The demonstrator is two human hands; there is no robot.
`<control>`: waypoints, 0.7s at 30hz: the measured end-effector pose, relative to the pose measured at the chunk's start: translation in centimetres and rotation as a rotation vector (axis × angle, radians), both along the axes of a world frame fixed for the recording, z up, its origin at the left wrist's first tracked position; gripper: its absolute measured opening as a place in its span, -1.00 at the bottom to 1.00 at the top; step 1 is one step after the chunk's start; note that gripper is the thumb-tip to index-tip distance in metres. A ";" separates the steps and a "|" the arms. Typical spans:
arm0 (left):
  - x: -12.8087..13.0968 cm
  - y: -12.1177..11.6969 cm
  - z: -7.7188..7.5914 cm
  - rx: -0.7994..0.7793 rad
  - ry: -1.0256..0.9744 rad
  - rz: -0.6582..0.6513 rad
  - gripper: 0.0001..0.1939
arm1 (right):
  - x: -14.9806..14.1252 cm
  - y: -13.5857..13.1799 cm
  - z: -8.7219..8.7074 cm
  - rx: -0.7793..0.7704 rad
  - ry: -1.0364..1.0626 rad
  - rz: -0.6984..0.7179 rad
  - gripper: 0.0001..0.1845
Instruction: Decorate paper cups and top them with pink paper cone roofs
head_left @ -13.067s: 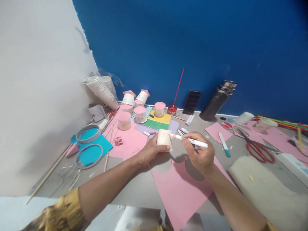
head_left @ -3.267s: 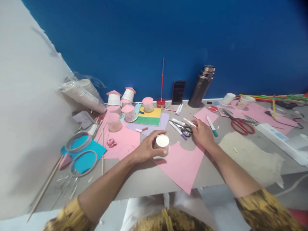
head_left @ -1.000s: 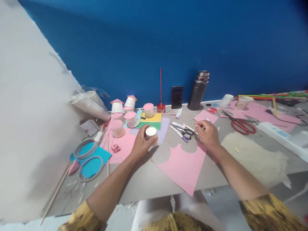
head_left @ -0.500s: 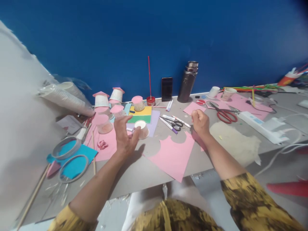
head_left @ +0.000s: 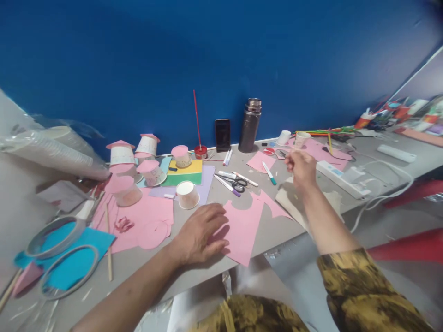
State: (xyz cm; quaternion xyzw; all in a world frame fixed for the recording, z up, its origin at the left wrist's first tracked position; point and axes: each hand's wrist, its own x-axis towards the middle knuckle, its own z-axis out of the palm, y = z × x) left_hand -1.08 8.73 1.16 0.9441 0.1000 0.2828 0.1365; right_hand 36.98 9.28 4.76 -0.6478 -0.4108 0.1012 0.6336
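My left hand (head_left: 202,233) hovers or rests low over the table front, fingers stretched out and holding nothing, beside the cut pink paper (head_left: 244,226). Behind it a small white paper cup (head_left: 187,194) stands bottom up, out of my grasp. My right hand (head_left: 302,169) is at the right, fingers curled together, over the place of the red-handled scissors. Only a bit of the scissors' blade (head_left: 282,153) shows by the fingertips; the handles are hidden, and what the fingers hold cannot be made out. Capped markers (head_left: 226,185) and black-handled scissors (head_left: 238,184) lie between the hands.
Several pink-topped paper cups (head_left: 120,153) stand back left, near stacked cups in plastic (head_left: 51,150). Blue tape rings (head_left: 71,272) lie front left. A dark flask (head_left: 249,127) and a phone (head_left: 222,134) stand at the wall. A white power strip (head_left: 342,180) lies right.
My left hand has let go of the cup and drawn back toward the table front. The orange-tipped marker was laid down earlier; my right hand has moved right to the scissors. The view has turned right.
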 end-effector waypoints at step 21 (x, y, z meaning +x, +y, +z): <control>0.6 -0.3 0.1 -0.059 0.070 0.124 -0.83 | -3.9 8.0 2.1 -0.393 -0.630 0.256 -0.80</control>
